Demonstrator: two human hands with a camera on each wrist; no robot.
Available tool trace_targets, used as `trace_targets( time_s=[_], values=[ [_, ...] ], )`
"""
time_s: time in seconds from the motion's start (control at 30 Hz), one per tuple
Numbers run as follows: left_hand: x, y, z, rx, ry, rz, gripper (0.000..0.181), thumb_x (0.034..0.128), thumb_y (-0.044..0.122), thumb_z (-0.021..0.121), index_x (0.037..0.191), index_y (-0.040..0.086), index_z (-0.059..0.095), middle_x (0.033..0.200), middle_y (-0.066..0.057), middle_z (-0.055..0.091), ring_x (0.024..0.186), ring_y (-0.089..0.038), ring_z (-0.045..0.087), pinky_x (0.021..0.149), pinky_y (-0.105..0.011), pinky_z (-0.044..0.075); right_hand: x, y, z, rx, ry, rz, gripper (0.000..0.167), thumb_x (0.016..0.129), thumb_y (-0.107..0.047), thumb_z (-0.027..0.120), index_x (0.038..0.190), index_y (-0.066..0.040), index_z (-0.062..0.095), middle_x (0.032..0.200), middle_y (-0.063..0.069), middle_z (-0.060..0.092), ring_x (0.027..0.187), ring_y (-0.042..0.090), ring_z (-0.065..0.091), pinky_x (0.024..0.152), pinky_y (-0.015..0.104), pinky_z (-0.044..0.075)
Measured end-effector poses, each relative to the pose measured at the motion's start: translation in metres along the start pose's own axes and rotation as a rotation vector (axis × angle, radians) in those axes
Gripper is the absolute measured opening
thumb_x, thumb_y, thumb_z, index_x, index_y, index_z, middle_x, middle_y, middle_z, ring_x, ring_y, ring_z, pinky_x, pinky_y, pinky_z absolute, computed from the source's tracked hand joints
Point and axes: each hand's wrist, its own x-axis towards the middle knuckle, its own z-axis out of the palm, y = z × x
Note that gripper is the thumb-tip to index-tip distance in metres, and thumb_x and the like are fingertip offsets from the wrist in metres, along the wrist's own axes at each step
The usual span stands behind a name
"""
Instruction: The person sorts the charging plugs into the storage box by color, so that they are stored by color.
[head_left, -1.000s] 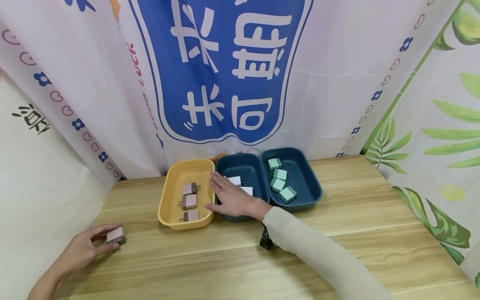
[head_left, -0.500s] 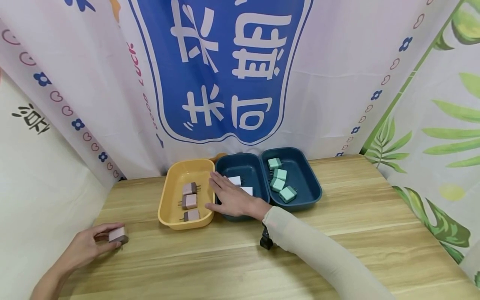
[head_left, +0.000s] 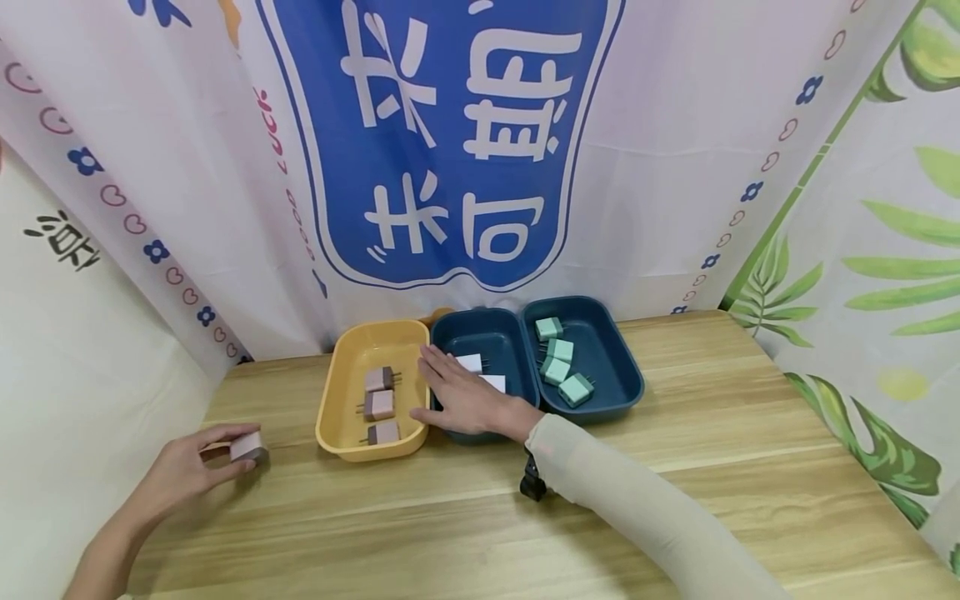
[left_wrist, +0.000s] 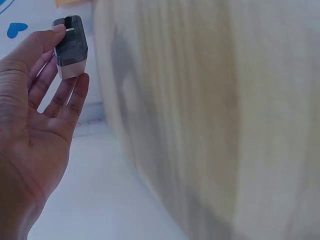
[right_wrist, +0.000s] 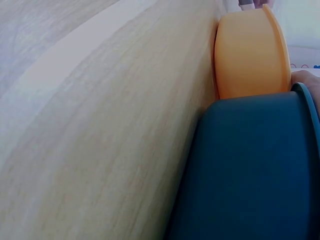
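In the head view my left hand (head_left: 180, 471) pinches a pink and grey-brown plug charger (head_left: 248, 448) between thumb and fingers, left of the yellow tray (head_left: 327, 417). The left wrist view shows the charger (left_wrist: 71, 47) at the fingertips, its dark end up by the thumb. My right hand (head_left: 468, 398) lies with straight fingers across the middle dark blue tray (head_left: 480, 321), fingertips at the yellow tray's right rim. It partly covers white chargers (head_left: 470, 362) in the middle tray. Several similar pink chargers (head_left: 378, 404) lie in the yellow tray.
The right-hand dark blue tray (head_left: 617, 367) holds several mint-green chargers (head_left: 576, 389). All three trays stand side by side at the back of the wooden table (head_left: 420, 533), before a printed curtain (head_left: 645, 192).
My left hand has moved right and away from me, towards the yellow tray, carrying the pink charger. The right hand and the trays keep their places.
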Motion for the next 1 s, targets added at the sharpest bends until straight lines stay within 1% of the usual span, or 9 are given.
trace_targets(
  time_s=[0.1,0.3,0.43,0.53,0.67,0.77,0.87,0.97,1.0],
  values=[
    [0.005,0.006,-0.001,-0.012,-0.001,0.014,0.050,0.0861,0.007,0.088,0.131,-0.005,0.069,0.130,-0.033,0.066,0.104,0.018,0.055,0.081,-0.011,0.056,0.000,0.000,0.000,-0.002,-0.003,-0.009,0.094,0.106,-0.071,0.034,0.169,-0.006,0.010,0.179,0.009,-0.001,0.164,0.019,-0.007,0.133,0.038,0.004],
    [0.020,0.016,-0.003,0.019,0.025,0.055,0.050,0.0849,0.004,0.088,0.131,-0.002,0.071,0.128,-0.028,0.069,0.107,0.019,0.052,0.085,-0.006,0.051,-0.001,-0.001,-0.001,0.003,-0.003,-0.014,0.094,0.107,-0.070,0.035,0.169,-0.004,0.012,0.179,0.011,-0.001,0.164,0.020,-0.007,0.133,0.038,0.003],
    [0.031,0.024,-0.002,0.036,0.031,0.076,0.049,0.0849,0.005,0.089,0.130,-0.001,0.072,0.125,-0.028,0.071,0.106,0.019,0.051,0.085,-0.006,0.051,-0.001,-0.001,-0.001,-0.002,0.004,-0.009,0.094,0.107,-0.070,0.035,0.169,-0.003,0.014,0.179,0.011,0.001,0.164,0.020,-0.006,0.133,0.039,0.005],
    [0.038,0.032,0.000,0.036,0.025,0.083,0.049,0.0857,0.006,0.088,0.131,-0.001,0.071,0.125,-0.027,0.071,0.106,0.018,0.051,0.086,-0.008,0.052,-0.001,0.000,0.000,0.001,0.002,-0.009,0.094,0.107,-0.070,0.035,0.169,-0.003,0.014,0.179,0.011,0.000,0.164,0.020,-0.006,0.133,0.039,0.005],
    [0.049,0.043,0.003,0.019,0.002,0.086,0.049,0.0883,0.010,0.087,0.133,0.000,0.071,0.128,-0.026,0.070,0.106,0.017,0.052,0.088,-0.011,0.054,-0.002,0.000,0.000,0.000,-0.001,-0.004,0.094,0.107,-0.070,0.036,0.169,-0.003,0.013,0.179,0.011,0.000,0.164,0.020,-0.006,0.133,0.039,0.005],
    [0.057,0.050,0.005,0.009,-0.012,0.093,0.048,0.0899,0.012,0.086,0.134,0.001,0.071,0.128,-0.023,0.071,0.105,0.014,0.055,0.089,-0.009,0.053,-0.002,0.000,0.000,0.000,0.002,0.000,0.094,0.106,-0.070,0.036,0.169,-0.003,0.014,0.179,0.010,0.000,0.164,0.020,-0.006,0.133,0.039,0.006],
    [0.064,0.057,0.007,0.018,-0.013,0.102,0.047,0.0905,0.014,0.086,0.133,0.002,0.072,0.126,-0.020,0.073,0.105,0.012,0.057,0.090,-0.008,0.051,-0.001,0.000,0.000,-0.001,0.004,-0.005,0.094,0.106,-0.071,0.035,0.169,-0.003,0.014,0.179,0.011,0.000,0.164,0.019,-0.006,0.133,0.039,0.006],
    [0.071,0.063,0.009,0.054,-0.006,0.106,0.046,0.0906,0.018,0.087,0.133,0.005,0.073,0.125,-0.017,0.074,0.105,0.009,0.059,0.090,-0.014,0.055,0.000,0.001,0.001,0.000,0.006,-0.005,0.095,0.106,-0.071,0.035,0.169,-0.004,0.013,0.179,0.010,0.000,0.164,0.019,-0.006,0.133,0.039,0.006],
    [0.074,0.065,0.010,0.068,-0.006,0.108,0.046,0.0907,0.019,0.087,0.132,0.005,0.073,0.125,-0.016,0.074,0.106,0.006,0.060,0.091,-0.020,0.058,0.000,0.001,0.000,0.002,0.006,-0.004,0.095,0.106,-0.072,0.035,0.169,-0.004,0.014,0.179,0.010,0.001,0.164,0.020,-0.006,0.133,0.039,0.006]
  ],
)
